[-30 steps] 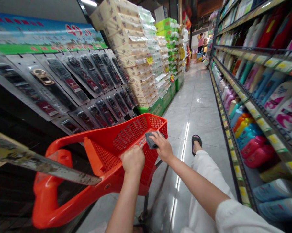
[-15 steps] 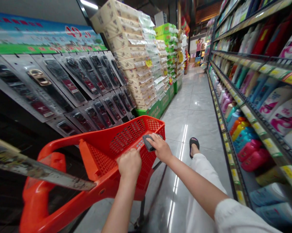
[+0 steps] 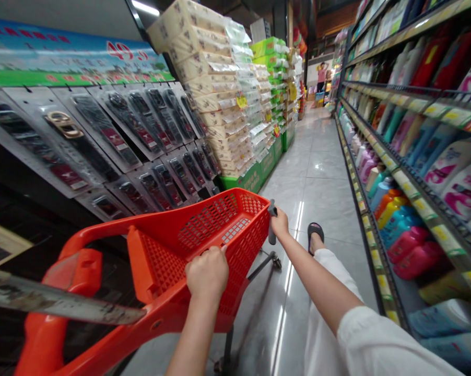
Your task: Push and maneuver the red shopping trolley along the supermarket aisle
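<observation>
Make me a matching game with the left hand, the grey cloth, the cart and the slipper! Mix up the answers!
1. Left hand
2. Grey cloth
3. Shopping cart
4. Slipper

A. Orange-red
B. On a foot
C. In the right hand
D. Gripping the cart's side rim

Right pairs: 1-D, 2-C, 3-A, 4-B.

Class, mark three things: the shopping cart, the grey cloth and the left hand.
Shopping cart (image 3: 171,219): head view, on the far side wall.
Grey cloth (image 3: 272,234): head view, on the hanging lower end.
Left hand (image 3: 207,275): head view, on its back.
</observation>
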`<action>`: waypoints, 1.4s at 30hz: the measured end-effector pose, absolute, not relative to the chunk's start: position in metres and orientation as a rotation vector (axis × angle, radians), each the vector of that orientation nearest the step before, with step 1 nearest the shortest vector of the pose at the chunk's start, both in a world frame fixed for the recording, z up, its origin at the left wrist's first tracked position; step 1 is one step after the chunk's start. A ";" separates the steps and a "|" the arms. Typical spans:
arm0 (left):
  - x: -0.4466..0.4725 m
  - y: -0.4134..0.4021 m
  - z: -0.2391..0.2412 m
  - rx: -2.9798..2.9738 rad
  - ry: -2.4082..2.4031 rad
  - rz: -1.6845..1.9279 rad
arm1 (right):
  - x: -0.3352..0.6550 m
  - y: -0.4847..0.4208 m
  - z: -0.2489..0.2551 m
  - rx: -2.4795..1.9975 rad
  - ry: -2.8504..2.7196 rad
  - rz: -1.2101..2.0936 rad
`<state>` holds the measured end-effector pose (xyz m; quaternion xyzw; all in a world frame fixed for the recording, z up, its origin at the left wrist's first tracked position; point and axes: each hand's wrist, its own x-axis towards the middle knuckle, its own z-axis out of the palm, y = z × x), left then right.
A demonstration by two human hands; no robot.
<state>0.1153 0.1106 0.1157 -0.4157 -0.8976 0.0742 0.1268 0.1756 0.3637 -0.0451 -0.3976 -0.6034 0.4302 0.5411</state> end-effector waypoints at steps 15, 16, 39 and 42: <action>0.115 0.126 0.115 -1.249 -2.505 0.077 | 0.154 0.208 -0.024 -0.847 -1.810 0.631; 0.115 0.125 0.115 -1.245 -2.504 0.074 | 0.155 0.197 -0.023 -0.805 -1.846 0.619; 0.085 0.002 0.182 -0.869 -1.419 -1.279 | 0.185 0.256 0.008 -0.852 -2.232 0.608; 0.077 0.011 0.194 -0.989 -1.586 -2.136 | 0.176 0.200 0.018 -0.739 -2.192 0.622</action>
